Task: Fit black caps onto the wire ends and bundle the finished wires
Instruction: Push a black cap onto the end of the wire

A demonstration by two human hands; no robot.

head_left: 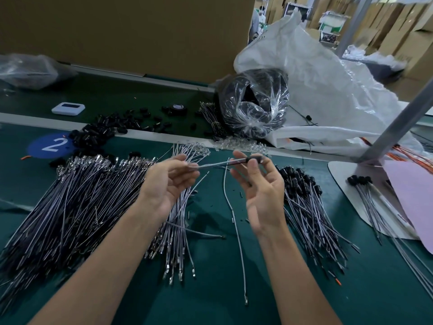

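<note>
Above the middle of the green desk (210, 294), the left hand (168, 181) pinched a grey wire (215, 163) while the right hand (260, 186) pinched the black cap (254, 158) at its end.

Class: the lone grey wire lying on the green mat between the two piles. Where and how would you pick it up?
Probably pinch the lone wire at its middle stretch, coming straight down from above with fingertips across it. It is thin and lies flat on the mat, and there is open mat on either side of it there.

White device (68, 108), blue sticker (50, 145), white sack (328, 95)
</note>
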